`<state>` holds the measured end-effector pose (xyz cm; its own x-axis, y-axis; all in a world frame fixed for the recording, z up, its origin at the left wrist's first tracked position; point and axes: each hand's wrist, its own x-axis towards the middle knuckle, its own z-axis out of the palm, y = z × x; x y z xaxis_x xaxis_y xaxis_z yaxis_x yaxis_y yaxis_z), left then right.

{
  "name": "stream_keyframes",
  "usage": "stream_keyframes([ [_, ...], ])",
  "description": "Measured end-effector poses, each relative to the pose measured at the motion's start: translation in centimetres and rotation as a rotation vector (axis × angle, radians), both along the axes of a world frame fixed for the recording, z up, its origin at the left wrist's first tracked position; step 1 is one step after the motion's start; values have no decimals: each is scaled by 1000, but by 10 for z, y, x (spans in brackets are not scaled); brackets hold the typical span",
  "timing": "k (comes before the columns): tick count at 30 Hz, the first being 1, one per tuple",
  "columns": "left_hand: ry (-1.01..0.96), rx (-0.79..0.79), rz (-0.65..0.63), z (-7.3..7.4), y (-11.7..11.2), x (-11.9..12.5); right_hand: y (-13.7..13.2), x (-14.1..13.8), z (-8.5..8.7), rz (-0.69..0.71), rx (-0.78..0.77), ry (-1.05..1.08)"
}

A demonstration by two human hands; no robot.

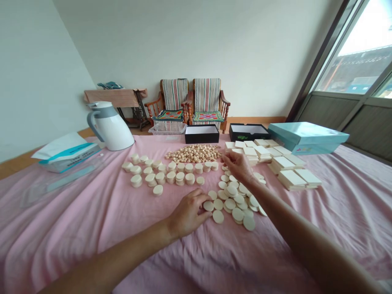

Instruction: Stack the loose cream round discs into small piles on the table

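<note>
My left hand (191, 213) rests low over the pink cloth, thumb and forefinger closed on the edges of a pale round wooden disc (208, 206). This disc is at the left side of a loose heap of similar discs (232, 192). Farther forward, my right hand (238, 165) has its fingers pinched together between the heap of small wooden beads (196, 153) and the square wooden tiles (250, 152). What those fingertips hold, if anything, is too small to make out. Left of the heap, short stacks of discs (170, 177) stand in uneven rows.
A white and grey jug (114, 128) and a white-blue packet (69, 153) stand left. Along the back are a clear plastic tray (168, 129), a black box (202, 139), another black box (248, 132) and a light-blue box (306, 136). Two chairs are beyond.
</note>
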<state>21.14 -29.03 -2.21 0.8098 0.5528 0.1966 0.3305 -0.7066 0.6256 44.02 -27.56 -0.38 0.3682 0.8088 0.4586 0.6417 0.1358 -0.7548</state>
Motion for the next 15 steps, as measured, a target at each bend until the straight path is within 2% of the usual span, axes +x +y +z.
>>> stream_keyframes([
  [5,31,-17,20,-3,6,3,1,11,-18,-69,-10,2],
  [8,52,-63,13,0,8,3,-2,15,-21,-104,16,-81],
  [11,85,-82,-2,9,15,0,-10,15,-14,-113,121,-210],
  [15,42,28,67,29,37,0,-16,14,-5,-132,170,-302],
])
